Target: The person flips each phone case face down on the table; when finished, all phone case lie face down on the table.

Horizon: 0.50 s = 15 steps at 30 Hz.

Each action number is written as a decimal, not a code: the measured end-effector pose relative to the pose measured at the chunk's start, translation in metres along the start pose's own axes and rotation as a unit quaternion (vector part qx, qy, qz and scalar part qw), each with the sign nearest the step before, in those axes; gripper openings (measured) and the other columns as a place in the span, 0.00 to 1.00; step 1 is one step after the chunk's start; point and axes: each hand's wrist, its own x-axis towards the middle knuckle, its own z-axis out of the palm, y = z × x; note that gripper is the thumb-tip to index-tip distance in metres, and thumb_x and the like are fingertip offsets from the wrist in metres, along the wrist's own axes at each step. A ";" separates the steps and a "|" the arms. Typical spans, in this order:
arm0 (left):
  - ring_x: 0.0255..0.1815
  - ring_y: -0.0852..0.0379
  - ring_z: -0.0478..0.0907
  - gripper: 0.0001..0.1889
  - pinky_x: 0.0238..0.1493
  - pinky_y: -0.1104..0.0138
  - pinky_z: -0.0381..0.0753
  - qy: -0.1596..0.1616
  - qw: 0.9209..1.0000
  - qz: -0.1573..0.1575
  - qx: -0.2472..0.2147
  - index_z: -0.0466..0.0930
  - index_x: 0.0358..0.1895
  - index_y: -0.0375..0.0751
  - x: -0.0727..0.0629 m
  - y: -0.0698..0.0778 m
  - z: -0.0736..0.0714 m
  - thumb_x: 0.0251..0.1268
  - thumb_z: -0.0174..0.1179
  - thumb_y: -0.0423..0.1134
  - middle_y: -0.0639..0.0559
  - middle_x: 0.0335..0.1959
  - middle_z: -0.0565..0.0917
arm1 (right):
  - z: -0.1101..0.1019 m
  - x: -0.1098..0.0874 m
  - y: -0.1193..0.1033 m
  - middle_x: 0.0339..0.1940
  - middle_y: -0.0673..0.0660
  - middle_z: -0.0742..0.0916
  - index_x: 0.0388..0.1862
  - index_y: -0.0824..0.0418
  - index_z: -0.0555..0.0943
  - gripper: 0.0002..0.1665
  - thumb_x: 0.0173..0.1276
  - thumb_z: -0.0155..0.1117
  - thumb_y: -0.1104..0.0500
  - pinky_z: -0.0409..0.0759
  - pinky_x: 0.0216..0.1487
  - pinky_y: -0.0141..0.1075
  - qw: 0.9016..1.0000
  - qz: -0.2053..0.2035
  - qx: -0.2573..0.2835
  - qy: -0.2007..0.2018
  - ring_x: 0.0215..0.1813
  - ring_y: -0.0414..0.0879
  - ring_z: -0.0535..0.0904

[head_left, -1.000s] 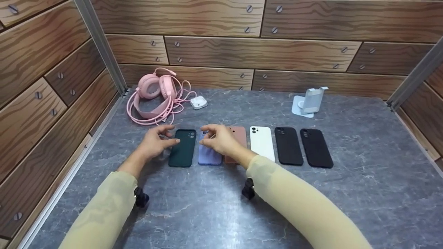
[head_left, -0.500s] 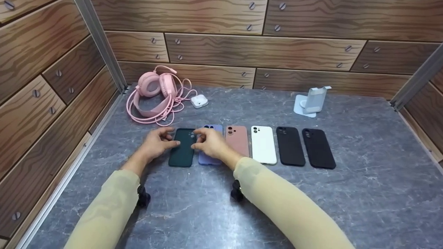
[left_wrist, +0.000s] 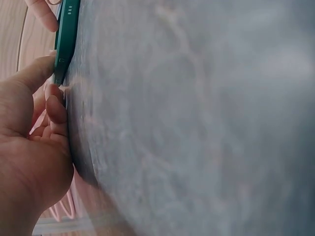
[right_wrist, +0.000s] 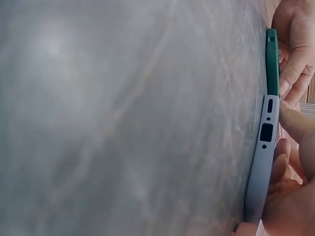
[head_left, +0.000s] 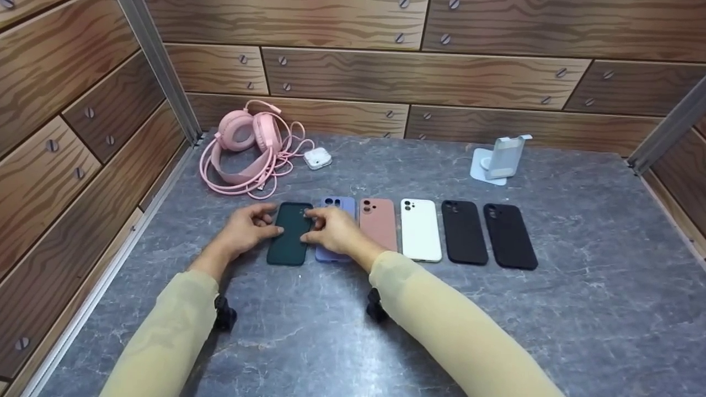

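Note:
A dark green phone case (head_left: 290, 242) lies at the left end of a row of phone cases. My left hand (head_left: 245, 230) pinches its left edge, thumb over the face and curled fingers at the side; the left wrist view shows the thumb (left_wrist: 37, 73) on the case's edge. From the other side my right hand (head_left: 333, 229) pinches the green case's right edge, with its index finger at the upper right corner. Beneath the right hand is a lavender phone case (head_left: 337, 203), partly covered; its port cutouts show in the right wrist view.
Rightward along the row lie a dusty pink case (head_left: 378, 223), a white case (head_left: 421, 231) and two black cases (head_left: 465, 234). Pink headphones (head_left: 242, 149) with coiled cable, a small white box (head_left: 317, 158) and a pale folding stand (head_left: 503, 160) sit behind on the grey marbled table (head_left: 320, 342).
My right hand has moved left from over the lavender and pink cases to the green case's right edge. The left hand has stayed at its left edge.

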 end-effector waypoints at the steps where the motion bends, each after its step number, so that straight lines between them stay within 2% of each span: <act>1: 0.44 0.52 0.76 0.32 0.44 0.68 0.76 -0.001 1.000 0.000 0.001 0.76 0.72 0.30 0.000 0.000 0.000 0.66 0.73 0.33 0.41 0.48 0.82 | 0.000 0.000 0.000 0.38 0.50 0.81 0.71 0.59 0.82 0.35 0.67 0.80 0.52 0.75 0.47 0.37 1.000 0.002 0.001 0.000 0.41 0.44 0.75; 8: 0.43 0.53 0.74 0.29 0.43 0.68 0.74 -0.009 1.000 -0.005 0.007 0.77 0.71 0.31 -0.002 0.001 -0.002 0.67 0.72 0.32 0.43 0.47 0.80 | -0.002 -0.001 -0.001 0.38 0.50 0.81 0.71 0.59 0.82 0.34 0.68 0.79 0.53 0.73 0.44 0.36 1.000 0.003 0.007 -0.006 0.40 0.44 0.74; 15: 0.42 0.54 0.74 0.28 0.41 0.70 0.74 -0.007 1.000 0.006 0.013 0.78 0.69 0.29 0.000 0.001 -0.001 0.67 0.70 0.30 0.44 0.45 0.81 | -0.002 -0.001 -0.001 0.36 0.49 0.81 0.70 0.60 0.83 0.33 0.67 0.80 0.54 0.73 0.42 0.35 1.000 -0.001 0.010 -0.001 0.38 0.42 0.74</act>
